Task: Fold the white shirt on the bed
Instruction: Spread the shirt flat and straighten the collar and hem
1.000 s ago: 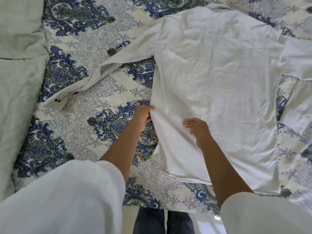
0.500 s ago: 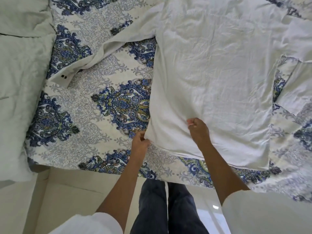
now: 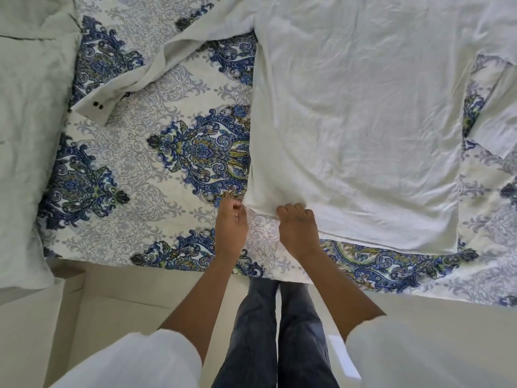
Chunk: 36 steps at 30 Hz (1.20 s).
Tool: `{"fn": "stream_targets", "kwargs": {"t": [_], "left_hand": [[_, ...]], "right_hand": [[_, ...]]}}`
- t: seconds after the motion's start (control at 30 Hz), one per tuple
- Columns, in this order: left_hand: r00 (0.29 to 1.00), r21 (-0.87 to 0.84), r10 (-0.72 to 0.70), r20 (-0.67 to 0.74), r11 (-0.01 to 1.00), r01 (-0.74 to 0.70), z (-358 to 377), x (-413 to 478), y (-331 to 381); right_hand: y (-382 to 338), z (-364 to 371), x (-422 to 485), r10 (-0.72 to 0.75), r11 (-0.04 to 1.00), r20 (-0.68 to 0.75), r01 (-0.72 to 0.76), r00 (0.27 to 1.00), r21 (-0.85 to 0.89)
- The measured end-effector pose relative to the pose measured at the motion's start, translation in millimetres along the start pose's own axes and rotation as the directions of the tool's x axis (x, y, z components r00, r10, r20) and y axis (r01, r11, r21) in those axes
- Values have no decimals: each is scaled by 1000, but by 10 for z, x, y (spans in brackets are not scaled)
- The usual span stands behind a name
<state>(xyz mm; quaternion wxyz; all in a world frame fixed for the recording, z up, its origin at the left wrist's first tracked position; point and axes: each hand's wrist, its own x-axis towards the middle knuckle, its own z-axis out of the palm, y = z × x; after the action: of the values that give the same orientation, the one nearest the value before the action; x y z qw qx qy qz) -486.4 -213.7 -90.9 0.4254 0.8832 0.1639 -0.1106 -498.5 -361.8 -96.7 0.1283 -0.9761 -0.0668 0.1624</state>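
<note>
The white shirt (image 3: 363,121) lies spread flat on the bed (image 3: 167,79), its body open and creased. One sleeve (image 3: 156,65) trails off to the left, with its cuff (image 3: 92,109) resting on the patterned cover. No fold shows anywhere, so the task looks barely begun. This seems to be the straightening stage, and both sleeves and the sides have yet to be turned in and the body doubled over. Both hands are at the near left corner of the hem (image 3: 391,242). The left hand (image 3: 230,228) has its fingers curled, pinching the very corner. Just beside it, the right hand (image 3: 298,228) is closed over the hem edge, knuckles up, gripping the cloth.
</note>
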Motion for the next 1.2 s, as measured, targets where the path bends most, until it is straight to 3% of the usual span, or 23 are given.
{"fn": "stream_targets", "kwargs": {"t": [0.07,0.17,0.23,0.3,0.37,0.43,0.57,0.63,0.7,0.77,0.83,0.9,0.97,1.03,1.1,1.2], "left_hand": [[989,-216,-124,81,967,139,9,-51,-6],[945,-315,-227,236,902,295,74,29,78],[932,-374,-267,247,860,346,105,75,143],[925,-478,-315,213,792,380,114,102,200],[923,-556,-341,179,739,380,123,120,253],[925,-572,-342,164,731,371,154,152,264],[945,-432,-318,72,844,317,204,242,243],[943,-408,-332,37,856,317,185,230,156],[917,-418,-398,25,829,371,138,105,-53],[926,-339,-378,-5,872,354,101,-30,-300],[968,-110,-249,-25,963,245,44,-94,-353],[998,121,-50,-35,991,54,17,-48,-250],[991,303,135,-8,945,-126,3,54,-119],[975,386,217,51,896,-219,-5,154,-61],[983,374,175,61,909,-185,-28,221,-86],[999,300,19,-50,954,-4,-76,226,-190]], "right_hand": [[22,21,-26,68,990,63,-75,996,119],[112,27,-41,144,916,118,-177,983,359],[133,-22,-25,227,783,187,-293,956,548],[176,-79,-15,303,578,292,-419,907,701],[223,-114,-46,357,452,318,-460,878,764],[201,-127,-75,342,490,301,-442,890,752],[38,-57,-6,134,855,195,-213,972,474],[-23,-80,49,106,936,141,-146,984,320],[-31,-99,61,97,962,171,-137,980,234],[-20,-111,51,72,977,216,-113,974,183],[9,-99,51,45,986,258,-85,965,144],[36,-88,71,23,986,276,-68,961,152],[54,-85,89,21,984,271,-69,962,167],[59,-75,90,24,976,245,-76,969,206],[57,-78,98,2,975,241,-55,971,216],[68,-99,138,-65,980,341,-5,938,200]]}}
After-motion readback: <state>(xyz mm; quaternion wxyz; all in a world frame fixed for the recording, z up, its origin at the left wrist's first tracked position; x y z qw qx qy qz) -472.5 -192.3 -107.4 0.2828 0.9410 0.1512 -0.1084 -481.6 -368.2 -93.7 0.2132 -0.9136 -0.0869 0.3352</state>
